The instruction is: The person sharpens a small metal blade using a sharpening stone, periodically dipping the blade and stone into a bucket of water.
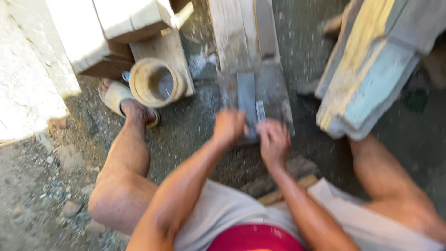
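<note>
While both hands press a small flat metal blade (260, 111) on the long grey sharpening stone (246, 100), left hand (229, 126) fisted, right hand (274, 141) flat; grinding looks midway, though blur hides the edge.

Your whole view is smeared by motion blur; your left hand (228, 126) and right hand (274, 142) show no sharp edges. Hard sunlight burns the white wall (28, 88) left of the hands to glare. The ground (186, 125) around the hands lies in soft shade, dim but readable.
</note>
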